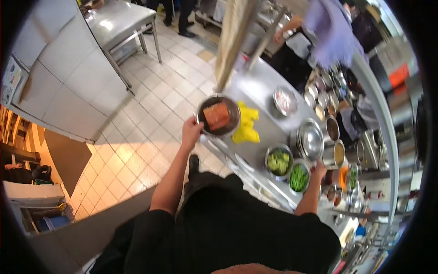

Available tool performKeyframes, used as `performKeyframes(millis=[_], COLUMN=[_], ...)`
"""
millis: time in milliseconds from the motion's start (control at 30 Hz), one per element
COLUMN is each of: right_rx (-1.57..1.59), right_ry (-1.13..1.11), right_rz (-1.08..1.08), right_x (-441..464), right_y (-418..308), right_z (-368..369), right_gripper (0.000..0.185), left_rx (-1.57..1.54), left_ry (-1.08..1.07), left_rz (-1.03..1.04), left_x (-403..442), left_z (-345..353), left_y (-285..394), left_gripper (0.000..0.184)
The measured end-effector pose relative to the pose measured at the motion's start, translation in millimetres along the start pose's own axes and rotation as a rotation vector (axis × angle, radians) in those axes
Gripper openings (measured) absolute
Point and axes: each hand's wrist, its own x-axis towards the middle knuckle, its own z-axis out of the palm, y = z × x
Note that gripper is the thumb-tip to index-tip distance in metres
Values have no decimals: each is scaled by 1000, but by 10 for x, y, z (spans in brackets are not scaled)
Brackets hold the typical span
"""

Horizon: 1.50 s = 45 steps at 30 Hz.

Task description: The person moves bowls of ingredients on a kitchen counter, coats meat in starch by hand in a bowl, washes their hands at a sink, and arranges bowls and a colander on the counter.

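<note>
My left hand (192, 130) grips the rim of a round metal bowl (234, 114) at the counter's left edge. In the bowl lies an orange piece of fish that looks like salmon (216, 116). A crumpled yellow cloth (247, 126) rests just right of it. My right hand (319, 171) is over the counter, beside a bowl of green beans (299, 178) and below a stack of metal bowls (312, 139). Its fingers look bent, but they are small and blurred, and I cannot tell whether they hold anything. Broccoli (278, 162) fills another metal bowl nearby.
A metal bowl with pale contents (285, 101) stands farther back on the steel counter (260, 148). A post wrapped in cloth (233, 41) rises from the counter's far end. A person in a lilac top (331, 32) works across it. A steel table (119, 20) stands over the tiled floor.
</note>
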Motion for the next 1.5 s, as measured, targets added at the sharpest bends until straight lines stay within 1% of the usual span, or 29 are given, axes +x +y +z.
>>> performKeyframes(millis=[33,67,100,133,233,333,367,467,533,567,600,667,700,733,767,833,867,900,933,967,1000,1033,1067,1133,1200,1333,1433,1500], right_rx=[44,84,76,68,-155,-536,-477,-473,-507,-547,-589,-700,-1033,-837,-501,-648,-767,-936,-1110,-1465,-927,-868,105,42,24,-40,-59,-96], right_ry=[41,150,181,217,485,652,623,637,662,679,688,643,589,697,581,731,793,781,789,771,950,983,832,922,881,786,685,654], right_rz=[40,11,13,18,-31,-358,-253,-290,-335,-375,-420,-562,-620,-606,-498,-227,-227,-363,-463,-458,-302,-276,-127,66,87,191,256,289], right_x=[194,182,153,78,-209,-65,-42,-356,-490,-534,-545,-400,-498,-292,-544,-1577,-1573,-1509,-1681,-1991,-2275,-2517,-2752,-3472,-3861,-4435,-4781,-4968], right_y=[157,220,241,156,-142,-2,-24,-299,-309,-278,-242,112,161,528,492,-168,59,352,714,838,886,887,836,-60,-173,-370,-361,-396], right_z=[-40,-16,-28,10,286,423,461,740,842,861,893,767,705,557,621,1162,1068,992,812,864,1053,1214,1398,2232,2508,2844,2912,2983], right_gripper=[20,17,16,16,25,33,31,31,31,31,32,22,20,23,25,24,23,24,26,25,24,27,34,36,34,28,23,19], left_rx=[-6,-54,-147,-153,-201,-180,-172,-191,-220,-245,-232,-214,-256,-295,-355,-313,-283,-253,-223,-105,-143,-162,-175,-239,-210,-244,-293,-265], left_ry=[-4,13,-12,-14,30,69,86,128,129,113,96,96,100,104,150,190,170,167,119,119,165,198,240,272,321,557,638,639], left_rz=[-14,-73,-95,-99,-128,-118,-108,-126,-171,-187,-201,-234,-272,-311,-308,-296,-293,-273,-254,-253,-226,-203,-84,-124,-48,-64,-42,-33], left_x=[123,174,245,342,527,709,776,986,1166,1279,1436,1738,1879,2057,2299,2693,2909,3140,3464,3821,4088,4445,4795,5598,6211,7271,7570,7692], left_z=[-86,-127,-200,-279,-509,-791,-888,-1025,-1119,-1178,-1236,-1408,-1481,-1562,-1686,-2032,-2154,-2385,-2651,-2919,-3077,-3335,-3597,-4257,-4787,-5683,-6000,-6134], left_y=[25,192,286,367,694,881,882,951,912,842,757,614,634,666,530,765,852,859,874,828,978,1011,1029,1052,1242,1609,1866,1924], left_gripper=[5,5,6,8,13,16,17,21,21,13,12,12,12,13,14,15,15,14,13,11,10,12,14,13,11,6,13,20])
